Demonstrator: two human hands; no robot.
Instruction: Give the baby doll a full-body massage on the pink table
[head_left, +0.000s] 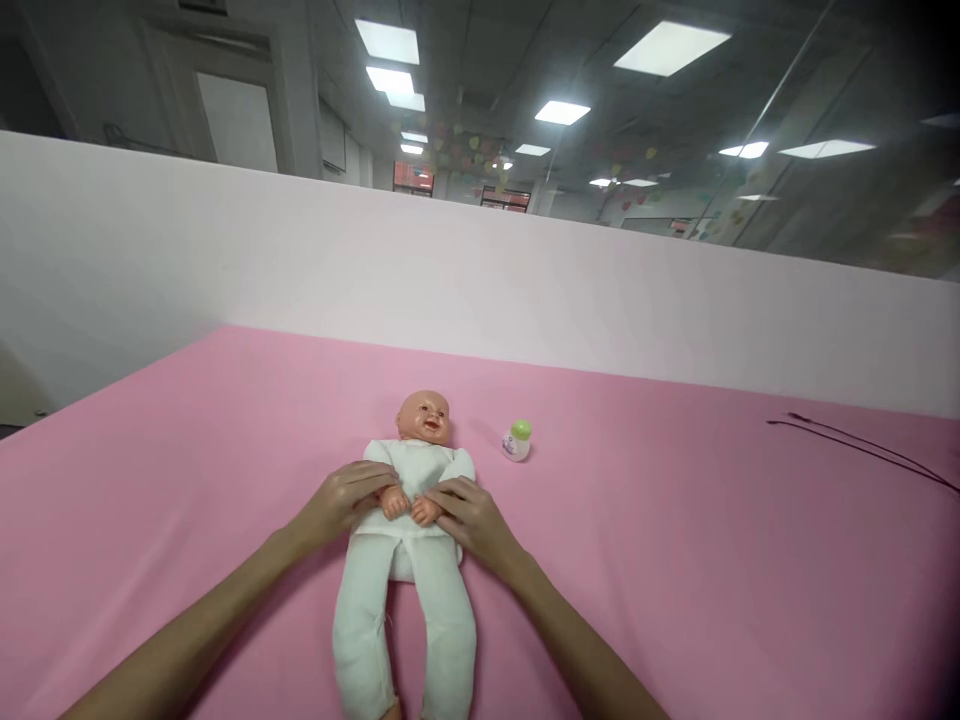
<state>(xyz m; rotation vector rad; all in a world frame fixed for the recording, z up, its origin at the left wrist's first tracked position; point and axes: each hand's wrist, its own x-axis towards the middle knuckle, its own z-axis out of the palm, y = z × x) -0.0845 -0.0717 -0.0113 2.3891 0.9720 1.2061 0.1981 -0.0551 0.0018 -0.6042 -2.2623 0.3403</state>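
HANDS: left hand [336, 503] and right hand [474, 522] are resting open across the baby doll [411, 470], not gripping, seemingly steadying it | DOLL: lying face-up at 12 o'clock on the pink sheet [675, 550] | NEAR: green-capped bottle [517, 441] standing at 1 o'clock — within reach

Your forearms [172, 670] and the baby doll's feet [390, 710] run off the bottom edge, the dark cord [862, 450] exits right, and the small bottle's label [514, 447] is unreadably small.

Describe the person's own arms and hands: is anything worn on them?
Nothing appears to be worn. The left forearm and right forearm are bare, with no sleeve in view. The left hand and right hand are slim and ungloved, with no visible watch, bracelet or ring.
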